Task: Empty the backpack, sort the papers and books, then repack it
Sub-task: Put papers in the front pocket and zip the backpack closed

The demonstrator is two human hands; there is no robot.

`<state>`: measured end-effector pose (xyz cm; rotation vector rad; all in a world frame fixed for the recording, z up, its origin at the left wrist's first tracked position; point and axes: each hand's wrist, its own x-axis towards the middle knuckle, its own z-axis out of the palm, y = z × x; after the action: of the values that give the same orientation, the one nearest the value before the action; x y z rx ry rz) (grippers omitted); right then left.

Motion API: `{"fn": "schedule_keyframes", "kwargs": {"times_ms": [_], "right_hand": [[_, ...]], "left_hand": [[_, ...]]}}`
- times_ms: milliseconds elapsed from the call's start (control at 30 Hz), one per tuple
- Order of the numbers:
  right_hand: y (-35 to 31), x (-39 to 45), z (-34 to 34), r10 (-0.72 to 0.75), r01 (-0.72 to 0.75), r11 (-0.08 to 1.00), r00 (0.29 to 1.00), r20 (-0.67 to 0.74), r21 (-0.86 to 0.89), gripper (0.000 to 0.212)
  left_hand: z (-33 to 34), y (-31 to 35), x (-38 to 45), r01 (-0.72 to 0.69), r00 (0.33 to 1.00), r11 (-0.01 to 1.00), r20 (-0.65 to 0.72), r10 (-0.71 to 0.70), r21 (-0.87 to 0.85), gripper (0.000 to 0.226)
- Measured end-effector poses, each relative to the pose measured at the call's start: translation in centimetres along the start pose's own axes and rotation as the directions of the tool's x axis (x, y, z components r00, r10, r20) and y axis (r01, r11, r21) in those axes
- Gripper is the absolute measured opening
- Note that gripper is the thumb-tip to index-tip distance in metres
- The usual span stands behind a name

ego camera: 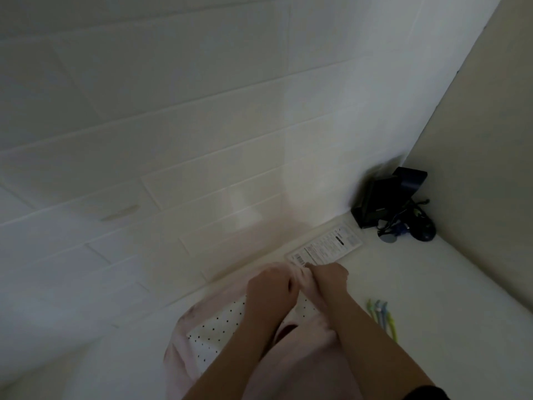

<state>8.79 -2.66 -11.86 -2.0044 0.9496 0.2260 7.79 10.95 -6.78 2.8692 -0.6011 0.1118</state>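
- A white table (450,313) fills a dim corner, with a white panelled wall (173,125) behind and a beige partition (490,140) to the right.
- The pale pink backpack (302,356) lies on the table at the near edge, its polka-dot white lining (213,330) showing at the open mouth.
- What lies inside the backpack is hidden.
- The left hand (271,287) and right hand (328,277) both pinch the pink fabric at the top, fingers curled.
- A white printed packet (326,248) lies just beyond the hands; coloured pens (383,316) lie to the right; black devices (392,200) sit in the corner.
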Motion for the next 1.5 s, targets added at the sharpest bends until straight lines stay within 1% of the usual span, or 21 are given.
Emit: {"fn": "schedule_keyframes", "kwargs": {"times_ms": [167, 200, 300, 367, 500, 600, 667, 767, 867, 933, 1100, 1167, 1200, 1233, 1267, 1300, 1333, 1367, 1400, 1433, 1500], "right_hand": [[-0.6, 0.2, 0.3, -0.06, 0.038, 0.987, 0.988, -0.141, -0.156, 0.028], [-0.8, 0.2, 0.5, -0.029, 0.002, 0.992, 0.977, -0.213, -0.127, 0.037], [-2.4, 0.6, 0.2, 0.256, -0.249, 0.967, 0.949, -0.186, 0.057, 0.092], [-2.7, 0.6, 0.2, 0.285, -0.282, 0.959, 0.943, -0.174, 0.042, 0.1], [-2.7, 0.6, 1.1, 0.191, -0.19, 0.982, 0.976, -0.106, 0.021, 0.067], [-2.8, 1.9, 1.0, 0.323, -0.32, 0.946, 0.938, -0.128, 0.047, 0.077], [-2.5, 1.9, 0.8, 0.307, -0.3, 0.928, 0.952, 0.003, 0.222, 0.071], [-2.3, 1.2, 0.2, 0.249, -0.278, 0.799, 0.96, 0.127, 0.533, 0.049], [-3.2, 1.7, 0.6, 0.218, -0.235, 0.652, 0.969, 0.118, 0.721, 0.041], [-3.5, 1.6, 0.5, 0.202, -0.187, 0.608, 0.976, 0.077, 0.771, 0.039], [-3.1, -1.1, -2.0, -0.051, -0.088, 0.457, 0.991, 0.124, 0.885, 0.033], [-2.9, -2.6, -2.9, -0.119, -0.102, 0.479, 0.976, 0.18, 0.872, 0.024], [-3.0, -3.5, -3.4, -0.157, -0.06, 0.528, 0.973, 0.167, 0.847, 0.02], [-3.1, -4.2, -3.8, -0.189, 0.005, 0.602, 0.973, 0.136, 0.798, 0.021], [-3.4, -5.1, -4.2, -0.233, 0.073, 0.669, 0.966, 0.115, 0.74, 0.023], [-3.7, -6.0, -4.4, -0.29, 0.13, 0.717, 0.949, 0.124, 0.685, 0.022], [-4.2, -6.7, -4.5, -0.352, 0.178, 0.743, 0.924, 0.15, 0.645, 0.022], [-4.7, -7.4, -4.6, -0.409, 0.228, 0.755, 0.897, 0.169, 0.615, 0.025], [-5.0, -8.3, -4.5, -0.466, 0.298, 0.769, 0.867, 0.176, 0.566, 0.029], [-5.3, -9.2, -4.6, -0.532, 0.408, 0.786, 0.829, 0.173, 0.463, 0.032], [-5.7, -10.9, -4.2, -0.62, 0.595, 0.783, 0.732, 0.28, 0.179, 0.037]], "left_hand": [[0.6, -0.1, 0.3, 0.056, 0.998, 0.998, -0.016, -0.055, 0.043, 0.032], [0.7, -0.1, 0.3, 0.057, 0.998, 0.998, -0.006, -0.057, 0.039, 0.032], [0.8, -0.1, 0.4, 0.06, 0.998, 0.998, -0.018, -0.059, 0.034, 0.031], [0.9, -0.2, 0.5, 0.054, 0.998, 0.998, -0.036, -0.053, 0.034, 0.031], [1.0, -0.2, 0.5, 0.063, 0.997, 0.998, -0.044, -0.062, 0.03, 0.037], [0.8, -0.2, 0.7, 0.078, 0.996, 0.996, -0.041, -0.076, 0.049, 0.04], [0.7, -0.2, 0.7, 0.093, 0.995, 0.995, -0.029, -0.092, 0.039, 0.038], [0.9, -0.2, 0.7, 0.083, 0.996, 0.996, 0.022, -0.082, -0.015, 0.037], [1.2, -0.3, 0.7, 0.084, 0.996, 0.996, 0.035, -0.083, -0.024, 0.038], [1.3, -0.3, 0.7, 0.08, 0.995, 0.997, 0.055, -0.081, 0.02, 0.037], [0.8, -0.3, 0.4, 0.118, 0.984, 0.993, 0.13, -0.118, 0.004, 0.034], [-0.3, -0.2, 0.7, 0.231, 0.959, 0.964, 0.197, -0.203, -0.133, 0.042], [-1.1, -0.4, 1.1, 0.343, 0.925, 0.888, 0.276, -0.262, -0.307, 0.05], [-2.3, -0.6, 1.4, 0.478, 0.872, 0.696, 0.385, -0.303, -0.536, 0.059], [-3.5, -1.0, 1.7, 0.6, 0.799, 0.366, 0.52, -0.302, -0.711, 0.066], [-4.8, -1.6, 1.7, 0.647, 0.746, 0.017, 0.629, -0.222, -0.762, 0.075], [-5.6, -2.6, 1.8, 0.642, 0.728, -0.245, 0.678, -0.102, -0.727, 0.085], [-6.7, -3.5, 1.6, 0.635, 0.723, -0.373, 0.69, -0.021, -0.676, 0.092], [-7.8, -4.2, 1.0, 0.648, 0.719, -0.388, 0.694, 0.028, -0.656, 0.092], [-8.5, -4.9, 0.1, 0.673, 0.713, -0.332, 0.7, 0.051, -0.661, 0.082], [-9.6, -5.8, -1.9, 0.688, 0.721, -0.141, 0.693, 0.014, -0.712, 0.042]]}}
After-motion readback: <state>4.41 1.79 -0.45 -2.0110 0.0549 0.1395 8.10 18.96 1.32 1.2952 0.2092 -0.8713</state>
